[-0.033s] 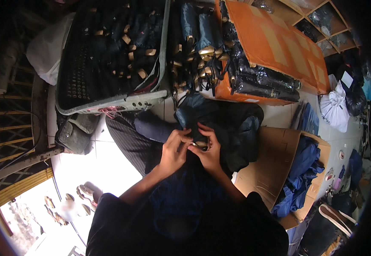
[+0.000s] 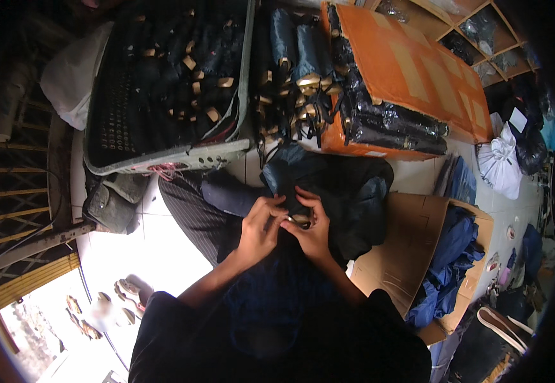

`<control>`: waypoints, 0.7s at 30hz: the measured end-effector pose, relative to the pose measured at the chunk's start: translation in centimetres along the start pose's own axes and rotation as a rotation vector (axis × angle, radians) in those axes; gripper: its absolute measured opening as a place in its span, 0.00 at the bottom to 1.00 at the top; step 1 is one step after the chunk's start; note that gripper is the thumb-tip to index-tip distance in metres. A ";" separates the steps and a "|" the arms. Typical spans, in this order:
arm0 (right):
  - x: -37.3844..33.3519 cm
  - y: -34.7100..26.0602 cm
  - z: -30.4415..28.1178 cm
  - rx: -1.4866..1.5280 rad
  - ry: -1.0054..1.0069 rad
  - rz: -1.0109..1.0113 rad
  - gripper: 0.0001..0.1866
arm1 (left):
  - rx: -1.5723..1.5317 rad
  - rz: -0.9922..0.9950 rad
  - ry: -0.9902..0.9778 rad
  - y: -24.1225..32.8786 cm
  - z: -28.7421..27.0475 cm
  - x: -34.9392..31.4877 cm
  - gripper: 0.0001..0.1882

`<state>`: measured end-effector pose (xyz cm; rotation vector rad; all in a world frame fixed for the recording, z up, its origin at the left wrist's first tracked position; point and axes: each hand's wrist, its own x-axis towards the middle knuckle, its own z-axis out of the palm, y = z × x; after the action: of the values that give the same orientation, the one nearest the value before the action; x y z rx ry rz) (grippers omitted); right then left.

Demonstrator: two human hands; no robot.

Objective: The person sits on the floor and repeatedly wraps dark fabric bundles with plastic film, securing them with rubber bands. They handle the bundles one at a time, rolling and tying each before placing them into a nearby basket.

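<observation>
A dark folding umbrella (image 2: 299,205) lies over my lap with its pale gold handle end (image 2: 300,220) toward me. My left hand (image 2: 262,225) is closed at the left of that end, thumb and fingertips pinched together. My right hand (image 2: 312,225) curls around the handle end from the right, its thumb meeting the left fingertips. A small pale piece shows between the fingertips, too small to name. Loose dark blue-black cloth (image 2: 360,198) spreads over my lap to the right of the hands.
A large plastic basket (image 2: 194,153) holds many dark umbrellas with gold ends. More umbrellas (image 2: 307,80) lie beside it. An orange carton (image 2: 411,57) with plastic-wrapped dark bundles stands at the far right. An open brown carton (image 2: 395,249) holds blue cloth (image 2: 446,262). Sandals (image 2: 127,293) lie left.
</observation>
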<state>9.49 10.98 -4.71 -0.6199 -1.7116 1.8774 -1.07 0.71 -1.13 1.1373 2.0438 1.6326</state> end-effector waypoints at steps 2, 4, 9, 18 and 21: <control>1.0 -0.5 0.2 -0.035 -0.006 -0.138 0.31 | -0.022 0.044 -0.009 0.7 -0.7 1.2 0.06; 3.1 -1.1 -0.2 -0.143 0.049 -0.335 0.32 | -0.054 0.186 -0.027 1.2 -0.9 3.3 0.07; 13.3 -5.6 -0.3 -0.341 0.154 -0.734 0.32 | -0.135 0.337 0.115 1.9 -0.8 12.0 0.06; 34.8 -6.3 -1.1 -0.313 0.233 -0.539 0.27 | -0.269 0.025 -0.079 -0.3 0.2 10.7 0.09; 36.4 -3.8 -3.7 -0.653 0.224 -0.589 0.17 | -0.094 -0.104 -0.282 -6.3 0.6 5.8 0.08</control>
<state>-15.49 37.74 -0.83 -0.4571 -2.0577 0.8123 -6.88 5.03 -5.69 1.1357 1.7976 1.4134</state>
